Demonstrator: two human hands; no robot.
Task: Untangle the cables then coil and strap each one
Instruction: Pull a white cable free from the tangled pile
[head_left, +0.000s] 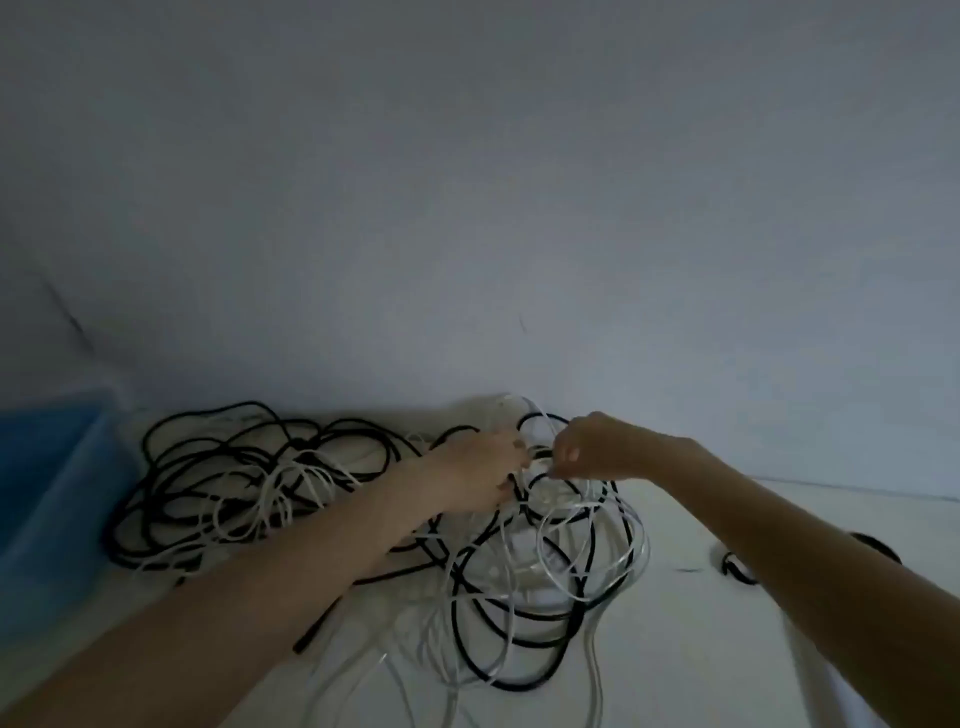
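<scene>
A tangle of black cables (218, 467) and white cables (291, 483) sprawls across a white table (779, 649) against the wall. Loops of both colours hang lifted in the middle, with black loops (587, 571) and white loops (550, 561) mixed together. My left hand (478, 467) grips a bunch of the cables at the top of the lifted loops. Just to its right, my right hand (587, 447) pinches a thin white cable between thumb and fingers. A black cable end with a plug (311, 636) lies below my left forearm.
A blue plastic bin (47, 493) stands at the left edge of the table. A small black coil or strap (737, 569) lies on the right, partly hidden behind my right forearm. A plain wall rises directly behind the cables.
</scene>
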